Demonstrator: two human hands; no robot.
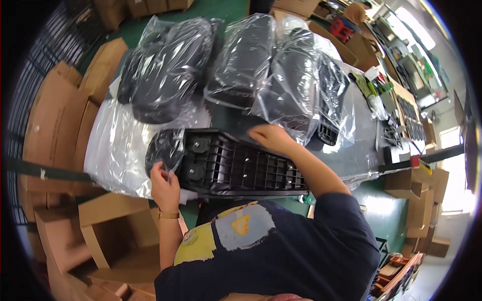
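A long black seat [251, 168] lies on the table in front of me, its ribbed plastic underside up. Black mounting pads with bolts show near its left end. A clear plastic bag [168, 143] covers that end. My left hand [164, 181] pinches the bag's near edge, the fingers bent together. Over the seat's far edge is my right hand [271, 136], slightly blurred, with its fingers turned down and partly hidden. Whether it grips anything there does not show.
Several black seats in clear bags, such as one bagged seat [243, 60], line the table's far side. Plastic sheets [118, 150] cover the left of the table. Cardboard boxes [55, 125] stand left, an open carton [118, 226] near left. Small parts [389, 133] lie right; a person [351, 20] is farther off.
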